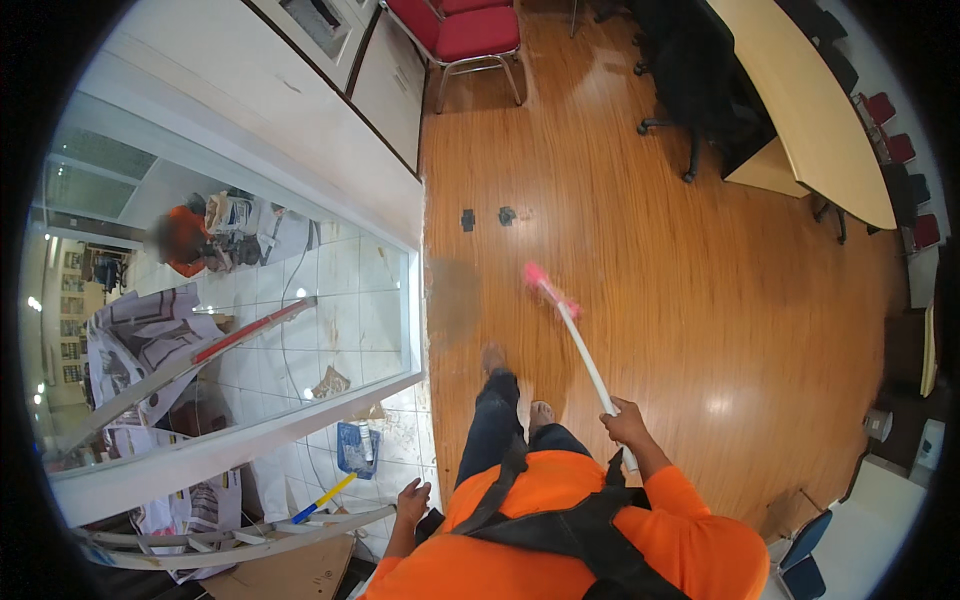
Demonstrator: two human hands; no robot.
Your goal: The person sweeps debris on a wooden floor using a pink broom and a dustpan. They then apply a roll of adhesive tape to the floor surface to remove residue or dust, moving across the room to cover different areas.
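Note:
My right hand (626, 424) is wrapped round the white handle of a broom (585, 356). The handle slants up and to the left from my right side. Its pink head (550, 291), somewhat blurred, is at the wooden floor ahead of my feet. My left hand (413, 498) hangs low at my left side with nothing in it, its fingers loosely bent and apart. Close beside it, in the picture, is the end of a pale ladder (330, 527).
A glass partition (240, 330) runs along my left; behind it are sheets and a person in orange (185, 240). A blue tray (357, 449) lies on white tiles. Ahead stand a red chair (478, 36), a black office chair (690, 80) and a curved desk (815, 110).

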